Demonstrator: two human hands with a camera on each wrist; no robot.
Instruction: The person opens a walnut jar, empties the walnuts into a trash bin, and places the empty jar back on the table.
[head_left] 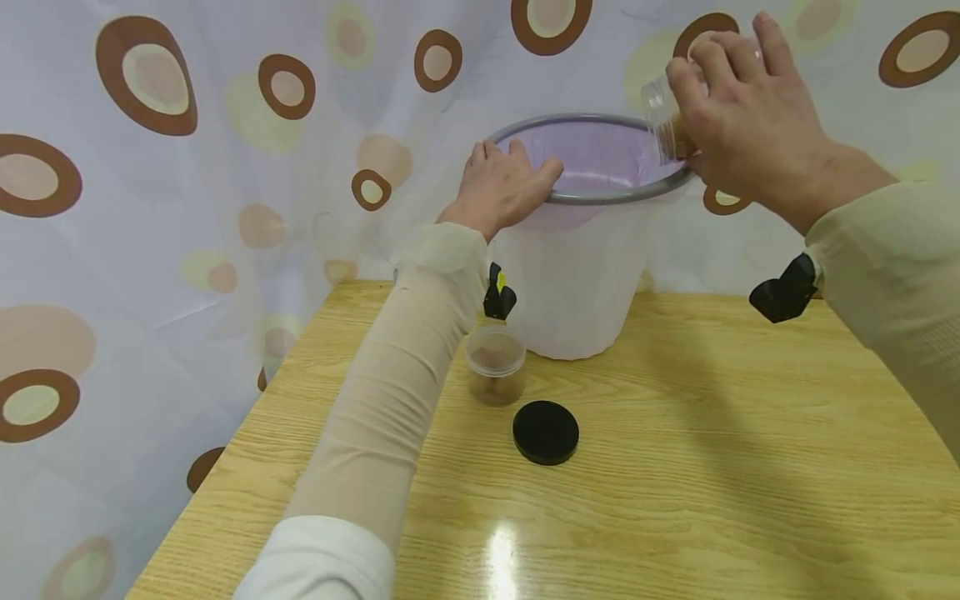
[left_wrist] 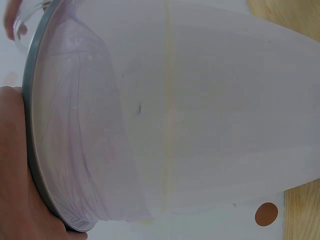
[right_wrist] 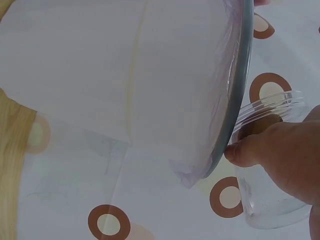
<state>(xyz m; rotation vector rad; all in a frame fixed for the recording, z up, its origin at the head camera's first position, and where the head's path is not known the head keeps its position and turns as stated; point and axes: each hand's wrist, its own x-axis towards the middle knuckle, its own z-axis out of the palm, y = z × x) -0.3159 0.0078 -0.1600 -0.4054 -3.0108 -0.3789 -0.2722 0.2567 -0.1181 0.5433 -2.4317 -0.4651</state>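
A white trash can [head_left: 573,275] with a grey rim and a thin purple liner [head_left: 600,154] stands on the table. My left hand [head_left: 506,185] holds the rim at its near left side, as the left wrist view also shows. Over the right side of the rim, my right hand [head_left: 750,117] grips a clear jar [head_left: 660,117], tipped with its threaded mouth toward the can. Something brown [right_wrist: 260,126] shows inside the jar near its mouth; what it is stays unclear. The right thumb [right_wrist: 245,152] lies against the jar, close to the rim.
On the wooden table [head_left: 675,500], a small clear tub [head_left: 496,367] with some brown contents stands before the can. A round black lid [head_left: 546,432] lies nearer me. A patterned curtain [head_left: 187,208] hangs behind and at the left.
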